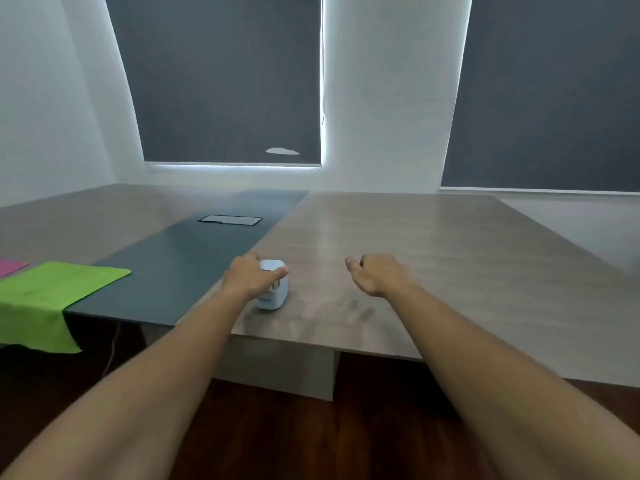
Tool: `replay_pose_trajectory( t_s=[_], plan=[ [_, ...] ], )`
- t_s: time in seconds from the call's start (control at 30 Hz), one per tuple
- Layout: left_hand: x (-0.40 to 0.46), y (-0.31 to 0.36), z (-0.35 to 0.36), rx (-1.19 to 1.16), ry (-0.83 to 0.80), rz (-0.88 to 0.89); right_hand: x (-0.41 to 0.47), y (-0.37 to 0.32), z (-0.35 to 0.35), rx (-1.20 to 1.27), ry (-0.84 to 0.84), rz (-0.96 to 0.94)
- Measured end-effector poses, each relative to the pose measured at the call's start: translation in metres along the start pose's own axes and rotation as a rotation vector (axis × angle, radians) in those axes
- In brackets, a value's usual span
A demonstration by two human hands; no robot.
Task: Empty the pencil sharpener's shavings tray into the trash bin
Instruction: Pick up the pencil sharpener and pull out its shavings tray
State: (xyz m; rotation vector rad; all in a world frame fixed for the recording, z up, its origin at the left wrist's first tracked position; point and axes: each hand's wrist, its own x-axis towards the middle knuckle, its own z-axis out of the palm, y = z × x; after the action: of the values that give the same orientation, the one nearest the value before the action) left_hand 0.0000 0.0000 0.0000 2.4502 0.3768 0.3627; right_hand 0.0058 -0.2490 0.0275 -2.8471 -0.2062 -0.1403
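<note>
Left hand on sharpener; right hand idle over bench.

A green cloth (52,299) is hanging over the bench's (433,258) left edge. The left hand (251,277) is closing its grip around the white pencil sharpener (273,289), which is standing upright near the front edge. The right hand (375,273) is hovering nearby, fingers loosely curled, gripping nothing.

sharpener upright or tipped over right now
Upright. The pencil sharpener stands on its base on the table, with the left hand gripping its top. The right hand hovers apart, holding nothing.
</note>
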Motion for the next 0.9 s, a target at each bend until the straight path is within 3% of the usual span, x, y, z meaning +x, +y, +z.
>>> replay_pose_trajectory(
  t_s=[0.27, 0.57, 0.9],
  plan=[
    [0.001, 0.008, 0.026, -0.135, 0.081, -0.049, 0.009, 0.024, 0.015, 0.043, 0.043, 0.035],
    [-0.017, 0.056, 0.061, -0.433, -0.346, 0.195, -0.006, 0.086, 0.028, 0.174, 0.019, 0.112],
    [-0.020, 0.094, 0.093, -0.590, -0.612, 0.239, -0.024, 0.125, 0.024, 0.393, -0.061, -0.016]
  ],
)
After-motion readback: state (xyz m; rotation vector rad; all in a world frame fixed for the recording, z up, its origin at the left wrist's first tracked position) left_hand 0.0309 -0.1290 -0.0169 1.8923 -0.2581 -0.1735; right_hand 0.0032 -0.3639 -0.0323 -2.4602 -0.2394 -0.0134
